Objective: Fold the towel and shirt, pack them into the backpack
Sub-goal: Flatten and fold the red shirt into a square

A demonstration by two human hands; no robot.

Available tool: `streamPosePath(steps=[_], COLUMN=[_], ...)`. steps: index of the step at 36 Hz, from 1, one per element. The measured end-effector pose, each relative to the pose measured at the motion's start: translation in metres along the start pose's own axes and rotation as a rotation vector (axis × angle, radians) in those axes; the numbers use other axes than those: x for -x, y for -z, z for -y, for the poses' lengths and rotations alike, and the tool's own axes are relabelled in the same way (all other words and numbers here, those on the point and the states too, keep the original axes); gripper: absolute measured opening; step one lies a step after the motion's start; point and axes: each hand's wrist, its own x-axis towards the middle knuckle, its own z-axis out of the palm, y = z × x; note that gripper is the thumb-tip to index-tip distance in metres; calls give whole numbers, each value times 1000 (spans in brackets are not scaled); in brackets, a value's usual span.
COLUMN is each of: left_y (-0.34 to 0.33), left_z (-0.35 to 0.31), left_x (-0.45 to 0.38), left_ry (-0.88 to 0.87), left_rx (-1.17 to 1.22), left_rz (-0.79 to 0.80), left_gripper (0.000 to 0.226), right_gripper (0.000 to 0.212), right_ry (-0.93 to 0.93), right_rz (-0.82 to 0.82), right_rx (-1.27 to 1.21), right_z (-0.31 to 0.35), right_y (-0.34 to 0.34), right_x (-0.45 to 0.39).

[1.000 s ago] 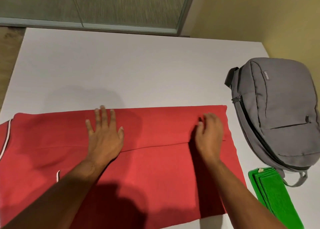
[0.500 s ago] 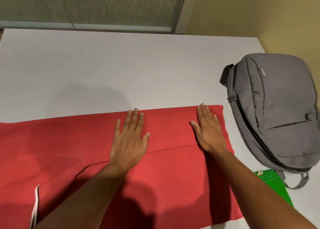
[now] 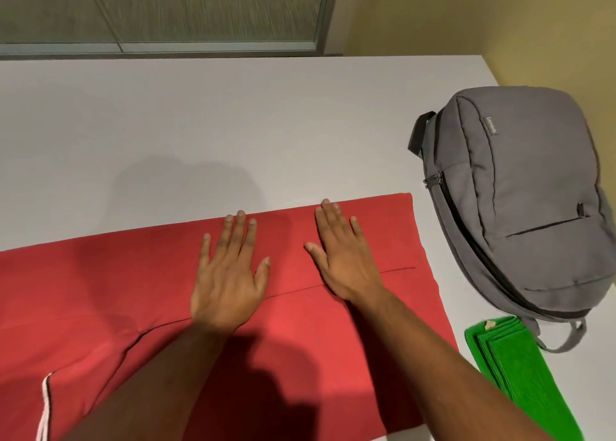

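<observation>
A white table (image 3: 200,123) fills most of the view. Behind its far edge stands a frosted glass partition (image 3: 160,7) in a grey metal frame. A yellow wall (image 3: 483,17) rises on the right.

One red shirt (image 3: 300,340), one green towel (image 3: 520,367), one grey backpack (image 3: 520,207), one table (image 3: 200,123), and two hands: left (image 3: 230,274), right (image 3: 346,257).
</observation>
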Motion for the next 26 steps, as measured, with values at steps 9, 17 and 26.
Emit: streamPosePath(steps=[9, 17, 26], left_y=[-2, -1, -5], left_z=[1, 1, 1], left_x=[-1, -1, -1], left_ry=[-2, 0, 2], left_rx=[5, 4, 11], left_rz=[-5, -5, -15], left_gripper=[70, 71, 71], right_gripper=[75, 82, 66], right_ry=[-213, -432, -76], right_rz=[-36, -60, -170], right_rx=[52, 46, -70], right_z=[-85, -114, 42], right_y=[28, 38, 8], right_x=[12, 10, -4])
